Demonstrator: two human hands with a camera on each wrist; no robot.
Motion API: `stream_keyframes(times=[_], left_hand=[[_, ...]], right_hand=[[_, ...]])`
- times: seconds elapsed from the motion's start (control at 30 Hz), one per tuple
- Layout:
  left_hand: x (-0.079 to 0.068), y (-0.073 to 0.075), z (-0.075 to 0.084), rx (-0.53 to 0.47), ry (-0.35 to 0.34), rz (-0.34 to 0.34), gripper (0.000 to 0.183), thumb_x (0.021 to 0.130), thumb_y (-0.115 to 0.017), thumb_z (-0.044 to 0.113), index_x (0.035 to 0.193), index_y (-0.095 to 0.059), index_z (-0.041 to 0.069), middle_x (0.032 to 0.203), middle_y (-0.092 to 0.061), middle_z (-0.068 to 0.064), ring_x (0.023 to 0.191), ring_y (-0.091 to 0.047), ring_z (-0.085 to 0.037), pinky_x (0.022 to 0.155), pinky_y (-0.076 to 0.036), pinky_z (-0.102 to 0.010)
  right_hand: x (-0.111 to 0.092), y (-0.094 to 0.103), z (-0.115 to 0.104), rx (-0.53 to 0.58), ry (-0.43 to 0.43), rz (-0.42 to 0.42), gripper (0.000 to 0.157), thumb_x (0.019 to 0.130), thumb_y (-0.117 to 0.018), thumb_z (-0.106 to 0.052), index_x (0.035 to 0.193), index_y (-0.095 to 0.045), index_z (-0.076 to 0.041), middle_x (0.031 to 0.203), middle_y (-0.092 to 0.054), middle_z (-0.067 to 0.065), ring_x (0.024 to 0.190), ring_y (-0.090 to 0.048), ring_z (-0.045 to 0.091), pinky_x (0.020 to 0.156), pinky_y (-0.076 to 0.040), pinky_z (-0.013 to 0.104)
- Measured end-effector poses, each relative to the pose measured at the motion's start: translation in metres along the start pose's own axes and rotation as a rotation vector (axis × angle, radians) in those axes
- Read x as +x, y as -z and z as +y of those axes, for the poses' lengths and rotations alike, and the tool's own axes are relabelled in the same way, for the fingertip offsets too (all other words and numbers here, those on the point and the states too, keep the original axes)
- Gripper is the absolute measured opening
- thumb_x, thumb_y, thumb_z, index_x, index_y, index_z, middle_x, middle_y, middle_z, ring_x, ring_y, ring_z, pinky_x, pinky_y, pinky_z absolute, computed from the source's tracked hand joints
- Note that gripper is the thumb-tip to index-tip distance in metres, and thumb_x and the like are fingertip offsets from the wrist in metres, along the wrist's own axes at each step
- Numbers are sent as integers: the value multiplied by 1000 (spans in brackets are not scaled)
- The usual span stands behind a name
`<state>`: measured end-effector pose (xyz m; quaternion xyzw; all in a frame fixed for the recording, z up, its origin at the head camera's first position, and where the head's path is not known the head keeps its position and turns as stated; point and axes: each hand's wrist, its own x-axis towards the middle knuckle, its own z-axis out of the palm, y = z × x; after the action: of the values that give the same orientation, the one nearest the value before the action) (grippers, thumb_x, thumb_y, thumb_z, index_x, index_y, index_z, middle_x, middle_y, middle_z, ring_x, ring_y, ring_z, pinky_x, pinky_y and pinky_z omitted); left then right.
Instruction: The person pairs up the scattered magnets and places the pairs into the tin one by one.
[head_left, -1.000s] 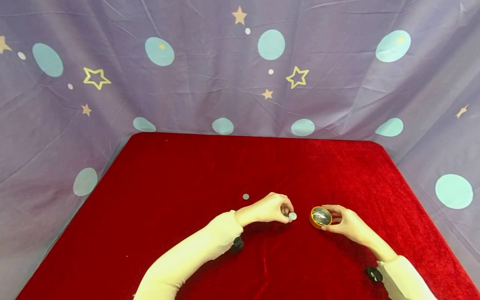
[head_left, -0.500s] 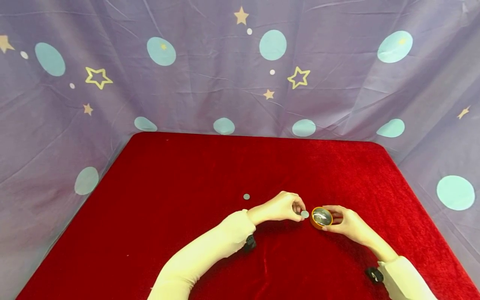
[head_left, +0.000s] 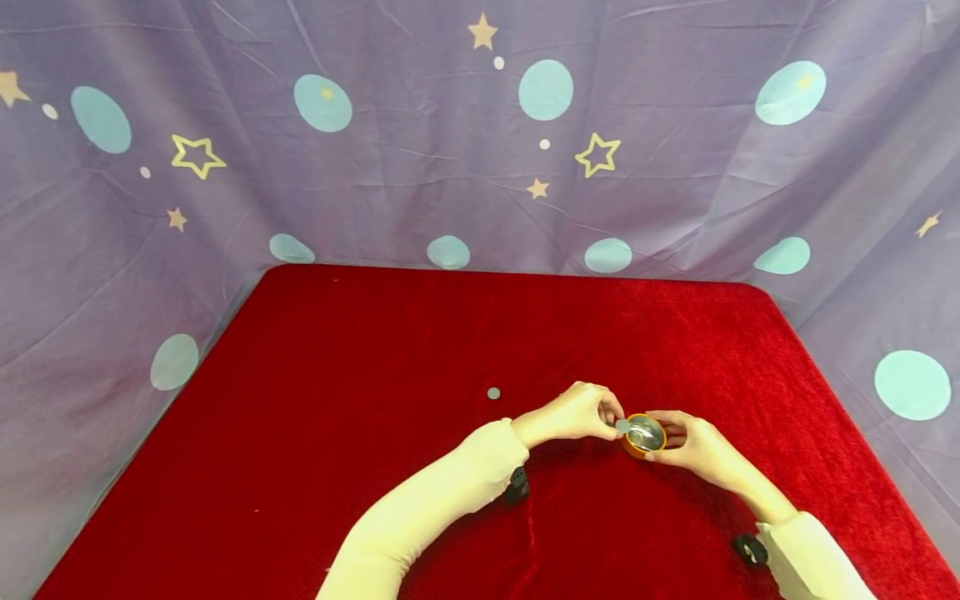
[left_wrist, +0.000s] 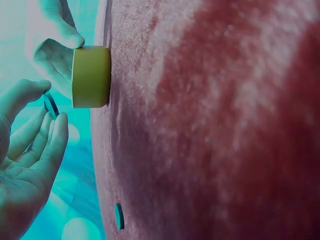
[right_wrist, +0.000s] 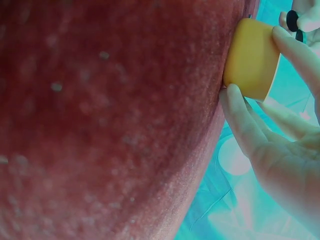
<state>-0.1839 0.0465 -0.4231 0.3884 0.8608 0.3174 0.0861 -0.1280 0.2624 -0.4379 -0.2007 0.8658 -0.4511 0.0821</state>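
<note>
My left hand (head_left: 577, 412) pinches a small flat grey disc (head_left: 622, 426), coin-like, between thumb and fingertips. In the head view this disc overlaps the left rim of a small round bowl (head_left: 647, 435), orange outside and shiny silver inside. The bowl stands upright on the red cloth, and my right hand (head_left: 696, 446) holds it from the right, thumb and fingers curved round its side. The left wrist view shows the held disc (left_wrist: 51, 105) on edge near the bowl's wall (left_wrist: 91, 77). Two dark shapes (right_wrist: 292, 21) show at the left fingers in the right wrist view.
A second grey disc (head_left: 493, 393) lies flat on the red cloth (head_left: 375, 350), left of and beyond my left hand. Behind the table hangs a purple curtain (head_left: 420, 125) with stars and pale blue dots. A dark wrist camera (head_left: 517, 485) hangs below the left cuff.
My left hand has moved right with the pinched disc, from a gap left of the bowl to its rim. The right hand and bowl have stayed in place.
</note>
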Motion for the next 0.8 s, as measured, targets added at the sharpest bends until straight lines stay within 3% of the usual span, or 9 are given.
stream_keyframes(times=[0.17, 0.33, 0.57, 0.8], left_hand=[[4, -5, 2, 9, 52, 9, 19, 71, -77, 20, 88, -71, 12, 72, -64, 7, 63, -51, 6, 55, -39, -11], [7, -9, 5, -18, 21, 12, 20, 72, -76, 17, 89, -70, 8, 75, -66, 3, 64, -53, 4, 59, -40, -6], [12, -17, 9, -43, 11, -3, 20, 73, -76, 16, 90, -70, 7, 77, -66, 2, 65, -53, 3, 61, -39, -4], [16, -24, 12, -36, 11, 19, 19, 73, -76, 18, 88, -71, 8, 77, -66, 3, 66, -53, 4, 61, -39, -3]], right_hand=[[0, 0, 0, -14, -5, 0, 53, 73, -75, -12, 116, -53, 10, 109, -60, 24, 87, -65, 14, 71, -52, 23], [0, 0, 1, -17, -18, 1, 53, 73, -75, -10, 116, -53, 11, 108, -60, 25, 87, -65, 15, 71, -52, 24], [1, 0, -1, -30, -31, 2, 55, 73, -74, -9, 117, -50, 14, 109, -59, 27, 89, -64, 30, 71, -53, 29], [1, 1, -1, -41, -38, 5, 56, 74, -74, -10, 117, -50, 15, 107, -60, 26, 88, -65, 21, 71, -53, 28]])
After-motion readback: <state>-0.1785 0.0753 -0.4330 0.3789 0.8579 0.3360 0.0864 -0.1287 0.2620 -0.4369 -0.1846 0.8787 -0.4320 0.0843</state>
